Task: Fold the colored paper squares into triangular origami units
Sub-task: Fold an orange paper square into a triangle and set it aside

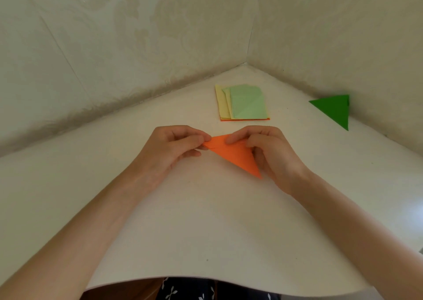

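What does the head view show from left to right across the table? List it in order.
left hand → orange folded paper → right hand → green folded triangle. The stack of paper squares lies farther back, level with the orange paper and right hand, so it is left out of the order.

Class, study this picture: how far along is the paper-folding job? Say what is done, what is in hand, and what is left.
Done: one dark green folded paper triangle lies by the right wall. In hand: the orange paper triangle, pinched along its top edge by the left hand and right hand, apparently mid-fold. Left: the stack of pale green, yellow and orange paper squares, lying flat beyond the hands.
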Available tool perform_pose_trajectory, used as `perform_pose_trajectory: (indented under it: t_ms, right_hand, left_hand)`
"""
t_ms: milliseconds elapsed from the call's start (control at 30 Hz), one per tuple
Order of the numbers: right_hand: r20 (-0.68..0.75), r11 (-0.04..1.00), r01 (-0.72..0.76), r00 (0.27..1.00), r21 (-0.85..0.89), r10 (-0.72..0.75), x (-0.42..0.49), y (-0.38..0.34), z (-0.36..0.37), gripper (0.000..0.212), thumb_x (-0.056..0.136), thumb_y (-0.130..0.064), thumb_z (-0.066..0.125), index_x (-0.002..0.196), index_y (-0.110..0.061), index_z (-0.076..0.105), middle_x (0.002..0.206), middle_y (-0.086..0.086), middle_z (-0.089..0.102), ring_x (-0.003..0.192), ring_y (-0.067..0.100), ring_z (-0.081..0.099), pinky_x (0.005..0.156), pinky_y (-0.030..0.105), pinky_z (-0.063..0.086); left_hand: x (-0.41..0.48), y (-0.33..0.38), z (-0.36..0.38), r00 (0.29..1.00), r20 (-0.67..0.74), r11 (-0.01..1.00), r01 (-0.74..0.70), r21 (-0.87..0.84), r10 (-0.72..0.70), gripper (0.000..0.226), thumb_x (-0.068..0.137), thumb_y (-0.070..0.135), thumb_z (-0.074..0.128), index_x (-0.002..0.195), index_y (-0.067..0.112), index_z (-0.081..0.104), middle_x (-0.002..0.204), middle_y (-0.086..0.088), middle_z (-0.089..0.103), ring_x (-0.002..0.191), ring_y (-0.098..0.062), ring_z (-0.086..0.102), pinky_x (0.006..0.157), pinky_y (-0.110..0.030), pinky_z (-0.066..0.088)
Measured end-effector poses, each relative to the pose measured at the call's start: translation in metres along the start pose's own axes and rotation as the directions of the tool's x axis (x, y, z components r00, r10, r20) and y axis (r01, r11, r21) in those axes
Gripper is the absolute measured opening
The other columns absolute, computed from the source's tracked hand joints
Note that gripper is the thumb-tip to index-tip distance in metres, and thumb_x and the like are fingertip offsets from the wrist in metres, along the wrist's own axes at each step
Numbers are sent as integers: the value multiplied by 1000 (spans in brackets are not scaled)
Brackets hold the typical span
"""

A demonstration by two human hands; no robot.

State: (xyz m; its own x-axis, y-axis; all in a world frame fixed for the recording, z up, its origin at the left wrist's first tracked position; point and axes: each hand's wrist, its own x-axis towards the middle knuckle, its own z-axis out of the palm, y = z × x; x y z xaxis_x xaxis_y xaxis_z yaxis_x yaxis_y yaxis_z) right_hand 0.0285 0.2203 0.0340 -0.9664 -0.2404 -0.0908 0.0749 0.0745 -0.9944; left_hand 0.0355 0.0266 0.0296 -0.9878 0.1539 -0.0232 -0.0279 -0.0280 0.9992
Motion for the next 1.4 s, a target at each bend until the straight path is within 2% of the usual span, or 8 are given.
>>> perform_pose_trajectory:
  t_ms: [167,267,367,800,900,1033,1133,1400]
  right_hand:
    - [-7,992,109,994,-59,-110,-3,0,2,7,77,-16,53,81,-14,58,70,1,60,60,11,47,57,23,34]
    - [-24,985,85,996,-149,-90,-2,2,3,20,83,-25,70,96,-20,55,75,1,66,64,10,55,59,23,41]
    - [18,944,112,994,-310,-112,-1,2,10,8,81,-24,72,79,-18,67,69,-7,65,62,4,55,60,19,42]
    - [-52,986,90,994,-141,-98,1,-3,-7,12,89,-8,61,80,-11,69,69,7,65,63,14,56,64,29,47]
    - [-94,988,139,985,-62,-144,1,-3,-5,10,91,-8,58,86,-13,66,63,8,62,57,14,54,59,26,48]
    - [-25,984,167,985,-60,-169,0,0,2,8,89,-10,61,93,-16,64,74,19,62,65,18,57,60,29,49]
    - [-22,963,211,976,-167,-217,1,3,4,16,84,-10,68,93,-23,64,85,2,66,71,20,58,62,33,49]
    - [-95,984,164,981,-66,-170,2,0,1,20,94,-16,53,90,-6,69,70,8,60,60,15,53,52,26,48]
  left_hand:
    - [1,-3,0,997,-48,992,-50,114,56,19,78,-2,69,87,12,63,69,6,68,62,-6,62,58,-16,50]
    - [0,-2,4,994,2,981,-109,162,110,17,77,-5,69,83,10,63,66,5,67,63,-6,63,56,-16,49]
    - [-2,-3,8,988,47,967,-152,203,146,18,76,-5,70,81,11,64,67,5,67,63,-6,61,57,-17,48]
    - [0,1,-2,987,-103,992,-121,47,125,9,83,7,66,90,11,64,74,4,72,72,-9,69,62,-18,51]
    - [-1,0,2,995,-80,996,-61,-67,55,39,70,22,70,107,16,59,84,0,72,81,-18,71,69,-23,55]
    - [-2,1,11,993,-39,993,-111,48,113,36,78,-1,67,108,15,57,75,1,70,69,-11,69,60,-19,51]
    - [-1,1,9,989,-61,991,-130,41,132,40,80,-4,65,114,14,53,71,2,70,66,-10,67,57,-18,50]
    - [-2,-1,8,987,31,984,-162,67,161,37,82,-8,63,103,19,49,70,1,67,66,-9,63,62,-21,49]
